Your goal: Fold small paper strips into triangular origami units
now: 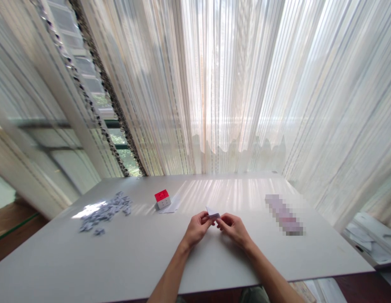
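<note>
A small folded piece of paper [213, 213], whitish with a pointed upper corner, is held up just above the table between both hands. My left hand [196, 228] pinches its left side with thumb and fingers. On the other side my right hand [233, 228] is closed on its lower right edge. Ahead and to the left stands a red and white puzzle cube [163, 199], beside a few flat sheets of paper [170, 205]. Farther left lies a loose pile of small folded paper pieces [109, 212].
All this is on a white table [132, 261]. A pixelated pinkish object [285, 215] lies to the right. Sheer curtains [214, 92] hang along the far edge. Papers in a white tray or drawer [368, 240] are beyond the right edge.
</note>
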`<state>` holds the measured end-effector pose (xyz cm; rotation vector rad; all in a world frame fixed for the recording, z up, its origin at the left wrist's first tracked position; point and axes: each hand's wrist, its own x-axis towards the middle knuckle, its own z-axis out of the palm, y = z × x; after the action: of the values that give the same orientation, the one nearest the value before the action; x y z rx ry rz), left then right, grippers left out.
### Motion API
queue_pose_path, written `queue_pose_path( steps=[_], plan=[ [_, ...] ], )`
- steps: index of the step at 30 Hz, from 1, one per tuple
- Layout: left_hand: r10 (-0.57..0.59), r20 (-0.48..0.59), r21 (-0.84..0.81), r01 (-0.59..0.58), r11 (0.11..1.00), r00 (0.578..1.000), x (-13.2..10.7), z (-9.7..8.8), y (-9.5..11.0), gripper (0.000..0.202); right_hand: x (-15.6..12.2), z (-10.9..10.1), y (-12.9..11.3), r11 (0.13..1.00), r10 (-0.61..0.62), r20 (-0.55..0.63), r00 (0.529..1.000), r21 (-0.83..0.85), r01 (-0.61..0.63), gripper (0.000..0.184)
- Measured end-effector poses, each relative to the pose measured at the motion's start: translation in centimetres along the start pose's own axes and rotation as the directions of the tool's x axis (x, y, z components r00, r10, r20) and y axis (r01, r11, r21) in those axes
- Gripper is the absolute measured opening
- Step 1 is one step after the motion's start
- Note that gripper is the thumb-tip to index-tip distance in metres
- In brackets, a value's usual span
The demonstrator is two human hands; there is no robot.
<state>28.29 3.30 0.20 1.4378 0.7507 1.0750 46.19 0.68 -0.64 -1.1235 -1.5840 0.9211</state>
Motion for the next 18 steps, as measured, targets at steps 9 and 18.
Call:
queue_pose_path(
  steps=[9, 18],
  plan=[
    [-0.017, 0.025, 0.002, 0.017, 1.0, 1.0, 0.0, -0.2, 1.0, 0.037, 0.2, -0.1, -0.5, 0.991, 0.044, 0.043, 0.998, 0.122, -0.048, 0.039],
    [-0.061, -0.077, 0.05, 0.065, 0.997, 0.995, -0.1, -0.7, 1.6, 0.04, -0.1, -0.2, -0.2, 0.999, 0.026, 0.042, 0.999, 0.025, -0.027, 0.035]
  ],
)
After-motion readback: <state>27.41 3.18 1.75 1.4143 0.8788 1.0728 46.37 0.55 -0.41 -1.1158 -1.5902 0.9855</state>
